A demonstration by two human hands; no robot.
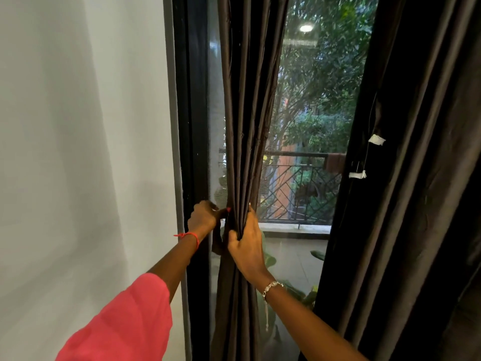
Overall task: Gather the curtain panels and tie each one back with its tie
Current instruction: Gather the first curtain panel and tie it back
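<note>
A dark brown curtain panel hangs gathered into narrow folds in front of the window glass. My right hand grips the bunched folds at waist height, fingers curled round the fabric. My left hand is at the panel's left edge beside the black frame, pinching a dark strip of fabric, likely the tie, which loops down below it. A second dark curtain panel hangs loose on the right.
A white wall fills the left side, next to the black window frame. Through the glass are a balcony railing, trees and potted leaves. White tags on a thread hang from the right panel.
</note>
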